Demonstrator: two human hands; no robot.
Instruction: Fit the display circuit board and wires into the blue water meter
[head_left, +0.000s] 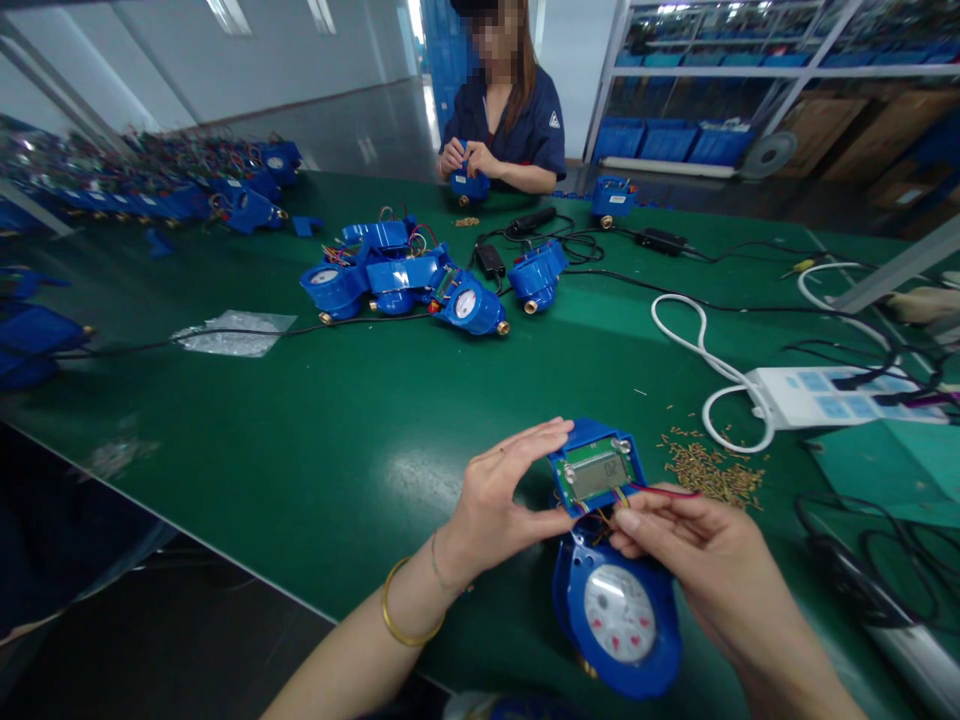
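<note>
Green table [315,440]: left hand [499,500] and right hand [697,560] (two) grip one display module [598,468].

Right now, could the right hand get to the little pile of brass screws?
Probably yes: the right hand lies near the screws, with bare green table between, though it holds the meter.

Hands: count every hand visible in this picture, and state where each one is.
4. The left hand and right hand hold the blue meter nearest the camera; the co-worker's two hands are across the table.
</note>
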